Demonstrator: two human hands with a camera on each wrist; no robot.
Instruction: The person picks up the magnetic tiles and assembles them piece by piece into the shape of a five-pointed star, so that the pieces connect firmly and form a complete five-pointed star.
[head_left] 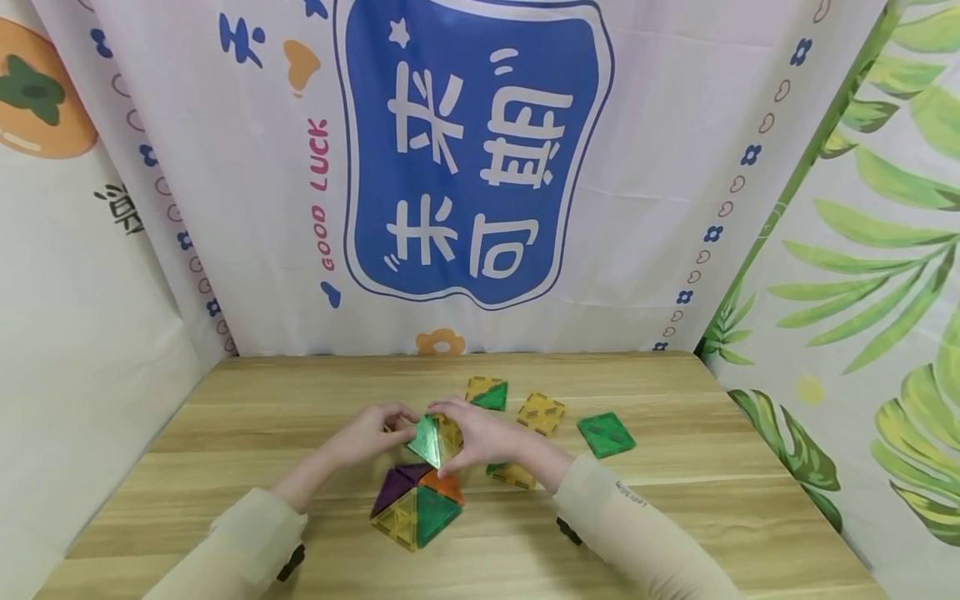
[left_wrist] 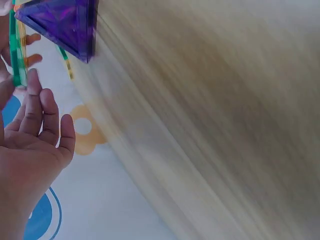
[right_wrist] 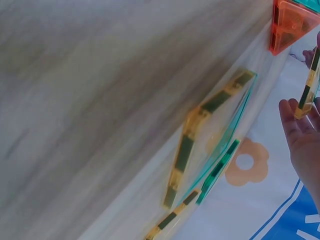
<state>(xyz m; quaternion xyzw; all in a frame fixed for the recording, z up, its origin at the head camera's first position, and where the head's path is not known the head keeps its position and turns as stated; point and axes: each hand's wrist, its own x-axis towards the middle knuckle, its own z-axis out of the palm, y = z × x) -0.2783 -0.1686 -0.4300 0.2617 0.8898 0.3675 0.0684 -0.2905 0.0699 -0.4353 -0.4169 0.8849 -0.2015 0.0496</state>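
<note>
Above the table, both hands hold a piece of translucent magnetic tiles, a green triangle (head_left: 426, 440) joined to a yellow triangle (head_left: 449, 437). My left hand (head_left: 378, 433) pinches the green side at its left edge; in the left wrist view its other fingers (left_wrist: 49, 117) are spread loosely. From the right, my right hand (head_left: 483, 433) grips the yellow side between thumb and fingers. Just below on the table lies a joined group of tiles: purple (head_left: 399, 485), orange (head_left: 444, 487), yellow (head_left: 398, 521) and green (head_left: 438, 514).
Behind the right hand lie a yellow-and-green square (head_left: 487, 392) and a yellow square (head_left: 542, 414). A green square (head_left: 606, 434) sits farther right. Another yellow-and-green piece (head_left: 514, 476) is partly hidden under the right forearm. Printed cloth (head_left: 660, 167) hangs behind the wooden table (head_left: 675, 533).
</note>
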